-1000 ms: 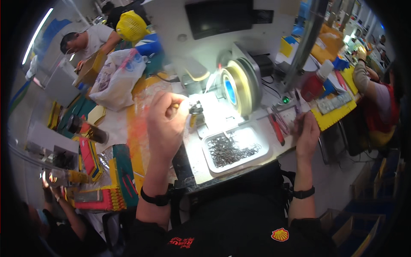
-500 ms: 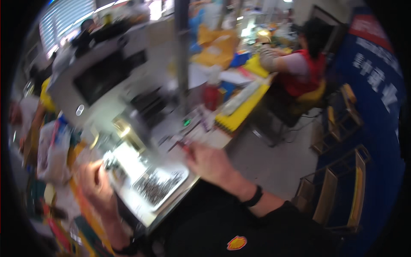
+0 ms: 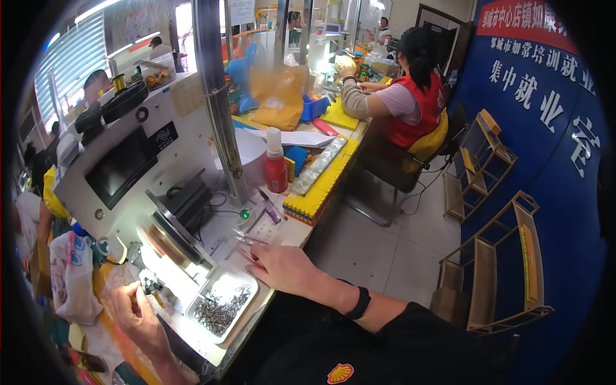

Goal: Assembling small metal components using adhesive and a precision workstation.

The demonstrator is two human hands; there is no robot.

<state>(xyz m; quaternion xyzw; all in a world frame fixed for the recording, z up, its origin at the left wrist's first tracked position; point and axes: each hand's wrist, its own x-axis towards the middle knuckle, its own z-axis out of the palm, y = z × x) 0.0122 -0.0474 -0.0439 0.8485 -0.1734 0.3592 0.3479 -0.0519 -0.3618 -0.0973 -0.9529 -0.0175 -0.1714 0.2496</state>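
Note:
My right hand (image 3: 282,266) is closed around a slim red-handled tool (image 3: 251,257), whose exact kind I cannot make out. It hovers beside the far right corner of a white tray (image 3: 251,300). Many small dark hook-like metal pieces (image 3: 218,311) lie heaped in that tray. On the other side, my left hand (image 3: 138,317) has its thumb and fingertips pinched together beside a small metal machine head (image 3: 151,283) under bright light. Whatever those fingers hold is too small to tell.
A bench machine with a dark screen (image 3: 122,168) stands behind the tray. A pen (image 3: 269,206), red bottle (image 3: 276,163) and yellow mats (image 3: 308,206) lie along the table. Another person in a red vest (image 3: 410,106) sits farther off. Wooden racks (image 3: 491,282) line the right wall.
The view has shifted and become sharper. Both hands appear lower in the picture, the right still closed on the red-handled tool and the left still pinched by the machine head.

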